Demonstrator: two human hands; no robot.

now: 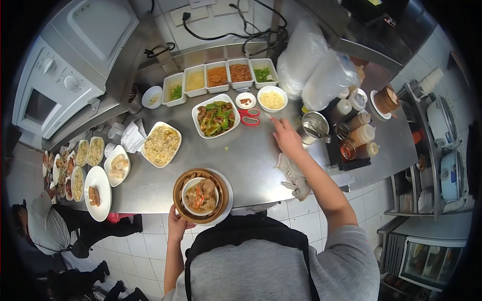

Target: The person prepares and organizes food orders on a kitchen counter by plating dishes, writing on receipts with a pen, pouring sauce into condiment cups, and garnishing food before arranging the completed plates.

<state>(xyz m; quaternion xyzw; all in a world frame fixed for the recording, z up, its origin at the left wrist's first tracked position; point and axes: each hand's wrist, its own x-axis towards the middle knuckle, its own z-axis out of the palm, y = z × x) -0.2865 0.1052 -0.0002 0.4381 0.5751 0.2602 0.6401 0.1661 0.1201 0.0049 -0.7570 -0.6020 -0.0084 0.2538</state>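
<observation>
My left hand (177, 223) grips the edge of a round bamboo steamer (176, 196), its fingers under and beside the rim. The steamer holds a bowl of meat with red strips (201, 196) and rests on a white plate (227, 203) at the table's front edge. My right hand (287, 135) reaches over the table between the red scissors (249, 117) and a metal container (312, 127). Its fingertips are near a small pale item, and whether they hold it I cannot make out. A crumpled cloth (293, 179) lies below the right wrist.
White tubs of toppings (217, 77) line the back. A green vegetable dish (216, 119) and a rice dish (161, 144) stand mid-table. Sauce bottles (362, 135) fill a black tray at right. More plates (98, 193) sit left, with a person (47, 220) beyond.
</observation>
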